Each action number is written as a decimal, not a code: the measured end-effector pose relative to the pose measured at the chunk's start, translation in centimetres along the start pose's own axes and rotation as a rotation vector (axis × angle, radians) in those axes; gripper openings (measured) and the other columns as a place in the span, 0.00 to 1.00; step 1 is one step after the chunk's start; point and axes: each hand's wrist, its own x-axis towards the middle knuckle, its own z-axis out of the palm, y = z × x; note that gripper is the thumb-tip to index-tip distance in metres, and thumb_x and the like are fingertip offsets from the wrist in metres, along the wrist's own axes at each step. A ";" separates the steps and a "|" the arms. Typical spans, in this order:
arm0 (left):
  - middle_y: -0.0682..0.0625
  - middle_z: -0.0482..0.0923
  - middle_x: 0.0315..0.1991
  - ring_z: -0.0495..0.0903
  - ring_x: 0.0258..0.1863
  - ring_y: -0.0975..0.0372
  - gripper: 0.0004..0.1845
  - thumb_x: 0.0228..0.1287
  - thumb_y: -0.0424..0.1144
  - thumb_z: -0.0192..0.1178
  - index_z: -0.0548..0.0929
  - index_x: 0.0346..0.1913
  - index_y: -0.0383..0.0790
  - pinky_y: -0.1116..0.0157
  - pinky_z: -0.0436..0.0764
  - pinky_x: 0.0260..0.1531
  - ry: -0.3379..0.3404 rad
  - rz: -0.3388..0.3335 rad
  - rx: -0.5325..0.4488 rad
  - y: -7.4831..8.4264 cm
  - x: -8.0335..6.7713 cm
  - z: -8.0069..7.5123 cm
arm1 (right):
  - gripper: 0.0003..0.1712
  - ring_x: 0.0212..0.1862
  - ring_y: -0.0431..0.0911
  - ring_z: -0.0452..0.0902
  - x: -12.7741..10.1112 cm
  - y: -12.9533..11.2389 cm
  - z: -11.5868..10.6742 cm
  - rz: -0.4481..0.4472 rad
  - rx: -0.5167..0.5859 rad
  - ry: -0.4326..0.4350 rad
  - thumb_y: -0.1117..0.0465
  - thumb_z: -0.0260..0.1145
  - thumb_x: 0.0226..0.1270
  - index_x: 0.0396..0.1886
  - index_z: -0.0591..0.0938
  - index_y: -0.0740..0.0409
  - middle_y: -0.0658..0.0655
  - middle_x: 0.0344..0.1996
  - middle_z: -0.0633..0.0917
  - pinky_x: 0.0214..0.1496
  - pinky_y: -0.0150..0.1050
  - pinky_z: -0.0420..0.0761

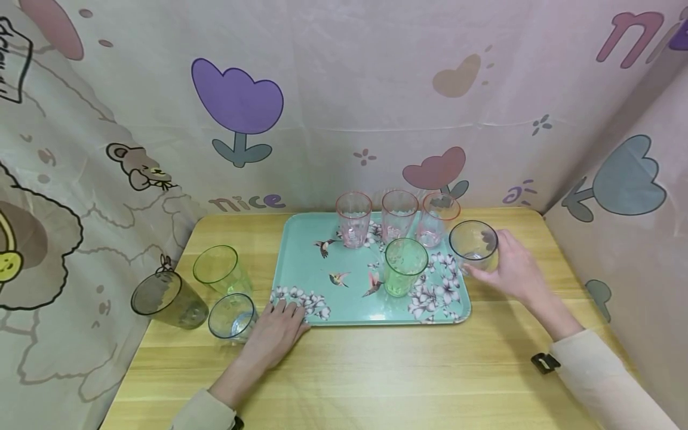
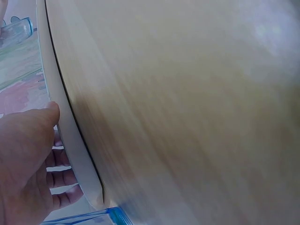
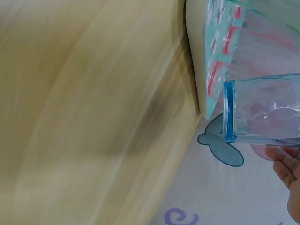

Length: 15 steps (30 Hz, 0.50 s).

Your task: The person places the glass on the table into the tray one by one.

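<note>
Three cups stand near the left edge of the table (image 1: 376, 370). Closest to that edge is a dark grey cup (image 1: 173, 303). Next comes a yellow-green cup (image 1: 226, 276), a bit farther back, and then a clear cup with a blue rim (image 1: 232, 319). That clear cup is just beside the left hand (image 1: 274, 334), but I can't tell if they touch. The left hand rests on the front left corner of a mint tray (image 1: 301, 269), its fingers stretched out and not wrapped around anything. Birds and white flowers are drawn on the tray. Along its back edge stand a first pink cup (image 1: 353, 224), a second pink cup (image 1: 399, 220) and a third pink cup (image 1: 432, 224). A green cup (image 1: 404, 269) stands in front of them, nearer the tray's front edge. By the tray's back right corner, the right hand (image 1: 518, 263) holds a dark-rimmed cup (image 1: 474, 246) up off the table, with thumb and fingers clamped around its side. Its bottom looks bright blue from the right wrist.
</note>
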 end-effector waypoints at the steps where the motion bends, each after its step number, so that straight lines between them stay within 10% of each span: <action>1: 0.49 0.77 0.34 0.78 0.38 0.54 0.16 0.76 0.54 0.61 0.77 0.40 0.44 0.51 0.82 0.45 0.001 0.001 0.001 0.0 0.0 0.0 | 0.48 0.46 0.64 0.81 -0.1 -0.1 0.2 0.007 0.012 0.003 0.48 0.84 0.48 0.62 0.74 0.70 0.69 0.48 0.82 0.47 0.65 0.84; 15: 0.48 0.80 0.36 0.80 0.41 0.52 0.16 0.77 0.54 0.60 0.77 0.42 0.43 0.48 0.84 0.50 -0.005 -0.001 0.005 -0.1 -0.1 0.2 | 0.51 0.54 0.71 0.79 -1.0 -1.2 2.6 0.155 0.112 -0.025 0.46 0.81 0.57 0.71 0.69 0.69 0.73 0.59 0.78 0.55 0.71 0.81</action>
